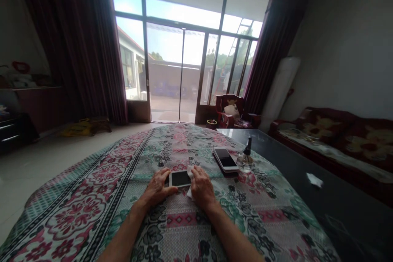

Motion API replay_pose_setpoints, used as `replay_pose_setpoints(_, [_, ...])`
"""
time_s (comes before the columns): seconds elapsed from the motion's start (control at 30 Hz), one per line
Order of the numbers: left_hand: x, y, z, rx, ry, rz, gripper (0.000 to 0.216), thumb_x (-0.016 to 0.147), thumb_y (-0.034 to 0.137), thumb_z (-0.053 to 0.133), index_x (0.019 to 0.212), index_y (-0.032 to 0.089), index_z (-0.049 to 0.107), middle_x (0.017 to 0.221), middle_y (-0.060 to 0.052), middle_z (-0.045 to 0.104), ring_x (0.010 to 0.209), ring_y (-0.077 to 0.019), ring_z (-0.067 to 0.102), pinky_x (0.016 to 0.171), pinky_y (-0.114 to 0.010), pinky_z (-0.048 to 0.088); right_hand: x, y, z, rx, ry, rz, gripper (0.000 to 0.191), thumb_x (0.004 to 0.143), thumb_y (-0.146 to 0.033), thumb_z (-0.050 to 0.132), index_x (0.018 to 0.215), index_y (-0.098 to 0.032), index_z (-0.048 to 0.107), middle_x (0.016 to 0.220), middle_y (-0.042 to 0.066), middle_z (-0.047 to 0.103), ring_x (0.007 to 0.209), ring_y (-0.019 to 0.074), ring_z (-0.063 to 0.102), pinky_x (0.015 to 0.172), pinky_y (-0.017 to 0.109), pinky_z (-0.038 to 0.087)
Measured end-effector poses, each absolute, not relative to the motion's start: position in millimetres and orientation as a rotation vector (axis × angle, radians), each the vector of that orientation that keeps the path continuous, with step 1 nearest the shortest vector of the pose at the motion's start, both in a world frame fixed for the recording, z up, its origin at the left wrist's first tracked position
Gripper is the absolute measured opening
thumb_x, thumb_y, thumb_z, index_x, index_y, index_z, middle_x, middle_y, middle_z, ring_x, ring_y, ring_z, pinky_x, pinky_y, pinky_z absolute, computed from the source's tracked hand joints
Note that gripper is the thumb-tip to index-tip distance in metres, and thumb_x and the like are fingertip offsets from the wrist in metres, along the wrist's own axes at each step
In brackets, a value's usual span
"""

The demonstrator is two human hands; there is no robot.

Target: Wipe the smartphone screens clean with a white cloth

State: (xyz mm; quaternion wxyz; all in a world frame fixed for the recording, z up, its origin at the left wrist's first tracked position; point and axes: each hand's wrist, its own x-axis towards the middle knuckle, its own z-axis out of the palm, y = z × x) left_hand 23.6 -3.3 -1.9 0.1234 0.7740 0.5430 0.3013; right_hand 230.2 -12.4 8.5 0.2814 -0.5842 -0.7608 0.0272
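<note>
Near: the phone (pixel 181 178) is on the counter (pixel 184 239), between my hands, screen up. Left hand (pixel 159 185): thumb at its near edge, fingers at the far edge, pinching the left end. Right hand (pixel 202 188): fingers pressed together on a white tissue (pixel 189 193) over the right end. Risk: left grip is edges only, so a hard sideways push could skid the phone or ruck the patterned cloth (pixel 179 217). Any grit under the tissue could scratch the glass.

Farther, right: second phone (pixel 225 158) lies screen up with the bottle (pixel 245 162) just beside it, upright. Can't tell if they touch. A wide right-hand swing or a cloth tug could tip the bottle; if there's liquid in it, that phone could get wet.

Far: bright glass doors (pixel 166 69); glare might hide smears.
</note>
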Motion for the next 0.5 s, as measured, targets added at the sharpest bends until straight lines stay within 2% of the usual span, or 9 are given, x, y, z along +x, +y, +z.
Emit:
replay_pose_setpoints(0.2, [16.3, 5.8, -15.7, 2.316, 1.566, 0.878, 0.062, 0.068, 0.042, 0.067, 0.123, 0.016, 0.057, 0.132, -0.013, 0.054, 0.124, -0.0316, 0.047, 0.106, -0.043, 0.037, 206.6, -19.1, 7.4, -1.497, -2.094, 0.102, 0.047, 0.086, -0.019, 0.042, 0.133, -0.017, 0.050, 0.141, 0.008, 0.047, 0.134, 0.0239, 0.034, 0.112, 0.039, 0.021])
replay_pose_setpoints(0.5, [7.8, 11.8, -21.0, 2.353, 1.513, 0.810, 0.064, 0.071, 0.048, 0.060, 0.126, 0.014, 0.055, 0.134, -0.014, 0.054, 0.126, -0.0318, 0.046, 0.107, -0.044, 0.036, 197.5, -23.3, 3.1, -1.414, -2.109, 0.177, 0.045, 0.090, -0.027, 0.042, 0.134, -0.020, 0.047, 0.143, 0.006, 0.044, 0.136, 0.0208, 0.032, 0.112, 0.039, 0.020])
